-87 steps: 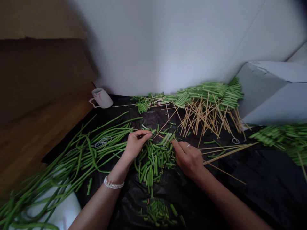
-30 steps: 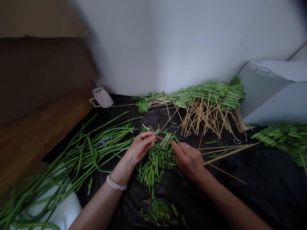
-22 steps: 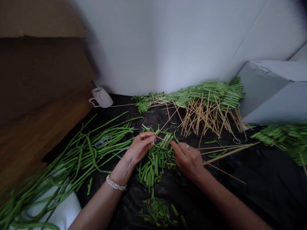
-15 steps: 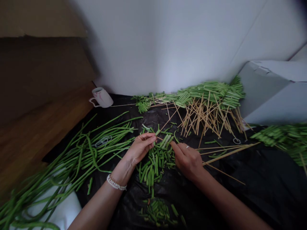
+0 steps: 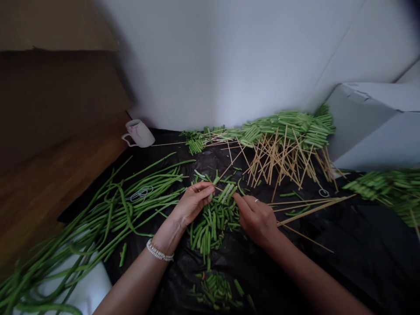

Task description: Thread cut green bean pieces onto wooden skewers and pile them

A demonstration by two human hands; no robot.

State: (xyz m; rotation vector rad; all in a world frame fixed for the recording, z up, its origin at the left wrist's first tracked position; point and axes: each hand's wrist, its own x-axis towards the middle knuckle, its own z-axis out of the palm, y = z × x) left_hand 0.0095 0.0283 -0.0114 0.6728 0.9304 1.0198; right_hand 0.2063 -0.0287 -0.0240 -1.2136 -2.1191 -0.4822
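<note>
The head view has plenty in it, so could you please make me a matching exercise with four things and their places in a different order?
Things
1. Mug
2. Long green stalks
3. Pale green pieces
4. Finger ring

Places
A. On the right hand
B. Lined up side by side, between that hand and the left hand
C. By the far left corner of the black sheet, handle to the left
D. Spread out at the left, reaching down to the lower left of the picture

Pairs: 1-C, 2-D, 3-B, 4-A
</note>
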